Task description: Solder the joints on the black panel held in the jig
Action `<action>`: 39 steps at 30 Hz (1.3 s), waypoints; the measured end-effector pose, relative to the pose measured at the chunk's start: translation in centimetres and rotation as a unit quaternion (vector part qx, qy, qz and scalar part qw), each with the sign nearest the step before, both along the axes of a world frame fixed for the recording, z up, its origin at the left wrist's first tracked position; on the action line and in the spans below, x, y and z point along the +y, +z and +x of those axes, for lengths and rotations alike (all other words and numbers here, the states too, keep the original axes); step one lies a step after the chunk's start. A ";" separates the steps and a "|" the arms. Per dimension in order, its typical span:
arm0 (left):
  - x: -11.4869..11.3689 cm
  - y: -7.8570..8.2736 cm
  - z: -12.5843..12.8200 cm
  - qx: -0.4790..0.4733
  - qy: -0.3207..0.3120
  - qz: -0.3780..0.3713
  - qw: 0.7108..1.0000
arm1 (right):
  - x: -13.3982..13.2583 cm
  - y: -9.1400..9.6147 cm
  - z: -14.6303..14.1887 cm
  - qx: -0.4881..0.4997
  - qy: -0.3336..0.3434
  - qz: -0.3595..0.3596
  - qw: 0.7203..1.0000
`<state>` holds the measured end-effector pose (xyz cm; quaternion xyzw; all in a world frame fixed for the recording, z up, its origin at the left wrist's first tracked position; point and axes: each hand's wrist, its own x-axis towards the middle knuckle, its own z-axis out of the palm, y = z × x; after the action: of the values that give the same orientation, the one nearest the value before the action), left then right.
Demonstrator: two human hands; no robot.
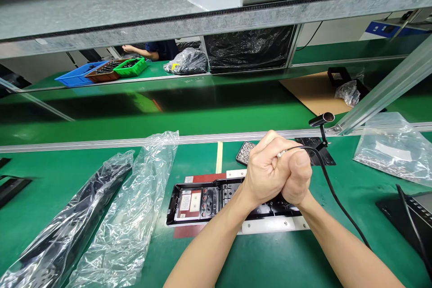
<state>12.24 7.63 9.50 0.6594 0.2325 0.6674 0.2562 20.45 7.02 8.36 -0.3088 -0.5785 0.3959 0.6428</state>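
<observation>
Both my hands are clasped together above a long black plastic housing (199, 200) that lies in a white fixture (270, 225) on the green bench. My right hand (299, 175) is closed round a corded tool whose black cable (337, 200) runs off to the lower right. My left hand (265, 171) is wrapped over the right hand and the tool's top. The tool's tip is hidden behind my hands. The housing shows a red-and-white labelled part at its left end.
Clear plastic bags (131, 216) holding black parts lie at the left. A small tray of screws (245, 151) sits behind my hands, a bag of small parts (391, 150) at the right. Blue and green bins (101, 71) and another person's arm (138, 50) are beyond the conveyor.
</observation>
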 end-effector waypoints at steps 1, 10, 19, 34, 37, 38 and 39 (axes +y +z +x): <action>0.0 0.0 0.0 0.001 0.002 0.000 1.000 | 0.0 0.0 0.0 0.000 -0.002 0.000 1.000; 0.0 0.1 0.0 -0.001 -0.002 -0.002 1.000 | 0.0 -0.1 -0.1 0.008 -0.009 -0.002 1.000; 0.0 -0.1 -0.2 -0.007 -0.011 -0.005 1.000 | -0.1 0.0 0.0 0.003 -0.001 -0.012 1.000; 0.0 0.1 0.3 0.003 -0.006 -0.013 1.000 | 0.0 0.2 0.3 0.017 0.004 -0.004 1.000; -0.1 0.3 0.3 0.000 -0.007 -0.009 1.000 | 0.1 0.0 0.3 0.023 0.009 0.005 1.000; -0.1 0.3 0.3 0.001 -0.006 -0.007 1.000 | 0.1 -0.1 0.4 0.023 0.008 0.008 1.000; -0.1 0.3 0.3 0.003 -0.005 -0.005 1.000 | 0.1 -0.2 0.4 0.023 0.006 0.012 1.000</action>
<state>12.57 7.56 9.78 0.6612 0.2338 0.6629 0.2622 20.90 7.16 8.13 -0.2882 -0.5701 0.4003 0.6570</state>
